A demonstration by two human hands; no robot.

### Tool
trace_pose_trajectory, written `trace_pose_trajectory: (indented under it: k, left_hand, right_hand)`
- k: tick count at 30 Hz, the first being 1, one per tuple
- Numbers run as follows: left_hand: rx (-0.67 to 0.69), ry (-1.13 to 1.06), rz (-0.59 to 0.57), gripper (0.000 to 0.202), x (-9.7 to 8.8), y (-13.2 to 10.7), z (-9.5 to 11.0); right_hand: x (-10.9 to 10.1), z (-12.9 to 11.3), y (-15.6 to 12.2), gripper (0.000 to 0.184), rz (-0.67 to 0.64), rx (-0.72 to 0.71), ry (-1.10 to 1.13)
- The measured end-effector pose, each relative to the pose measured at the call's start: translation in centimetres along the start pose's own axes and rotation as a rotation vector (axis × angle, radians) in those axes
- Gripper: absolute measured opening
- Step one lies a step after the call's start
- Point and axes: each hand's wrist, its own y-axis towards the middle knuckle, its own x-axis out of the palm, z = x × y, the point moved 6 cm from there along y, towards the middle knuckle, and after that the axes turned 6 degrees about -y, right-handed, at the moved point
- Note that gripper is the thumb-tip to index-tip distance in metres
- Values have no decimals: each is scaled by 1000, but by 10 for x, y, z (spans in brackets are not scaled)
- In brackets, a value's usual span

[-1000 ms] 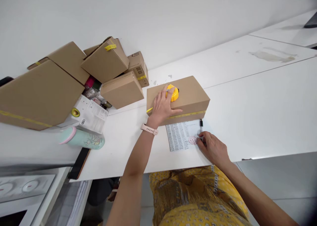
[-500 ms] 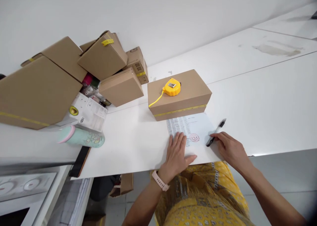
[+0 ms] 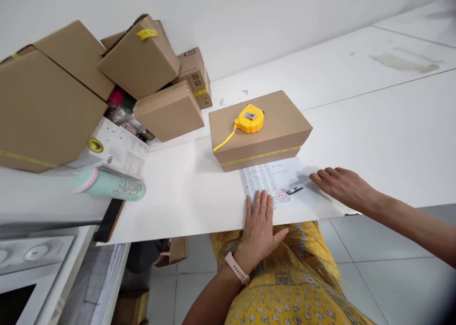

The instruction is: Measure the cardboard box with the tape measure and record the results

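My left hand (image 3: 258, 227) lies flat near the table's front edge, fingers spread, its fingertips on a printed sheet of paper (image 3: 256, 180) with a round red stamp. A pale watch is on that wrist. Over the sheet's right side, my right hand (image 3: 340, 185) has its fingers curled round one end of a pen (image 3: 295, 190). The pen's black end points left towards the stamp; its pale barrel is blurred. Behind the sheet, covering its far edge, sits a cardboard box (image 3: 261, 139) with yellow tape along its side. A yellow tape measure (image 3: 250, 119) rests on the box.
Several cardboard boxes (image 3: 138, 63) are piled at the left against the wall. Before them are a white carton (image 3: 117, 147) with an avocado picture and a mint bottle (image 3: 110, 184) lying on its side. A white appliance (image 3: 35, 263) stands below at the left.
My right hand has moved right and slightly up; the pen now lies flatter, its black end pointing left. My left hand stays on the sheet. The whole view has shifted slightly.
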Motion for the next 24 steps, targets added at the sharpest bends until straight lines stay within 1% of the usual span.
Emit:
trace_pose_trajectory:
  k: [2,3,4,5,6,7,8,9,11,12,15,18,20,22,24]
  left_hand:
    - [-5,-7,31,86,1,1,3]
    - [-7,-13,50,82,0,2,5]
    - [-8,-17,70,77,0,3,7]
    - [-5,-17,88,73,-1,5,10]
    - [-1,-13,103,68,-2,6,12]
    - [5,-7,115,65,-2,7,14]
    - [9,0,125,63,-3,8,16]
    - [10,6,131,62,-3,9,17]
    - [9,11,145,62,-4,9,18]
    - [8,12,150,62,-4,9,18]
    - [10,18,158,61,-4,7,17]
    - [10,24,158,61,-3,7,17]
    - [8,25,158,62,-2,7,17]
    - [7,28,160,63,-2,7,17]
    - [10,34,163,64,-1,7,17]
  right_hand:
    - [-23,-6,-4,22,124,23,94]
    - [-34,-9,-7,22,192,92,175]
    - [-43,-11,-10,22,256,228,287]
    - [-46,-13,-13,21,295,394,431]
    - [-44,-19,-15,22,309,554,597]
    - [-36,-28,-16,22,288,689,779]
    - [-27,-40,-14,26,275,773,958]
    - [-17,-53,-10,30,247,817,1100]
    - [3,-71,-2,36,220,863,1277]
    - [11,-75,1,38,209,872,1311]
    - [28,-74,5,37,160,866,1284]
    - [31,-67,6,31,57,822,1180]
    - [30,-66,7,29,19,781,1154]
    - [30,-67,7,29,36,745,1181]
    - [33,-70,6,32,64,747,1212]
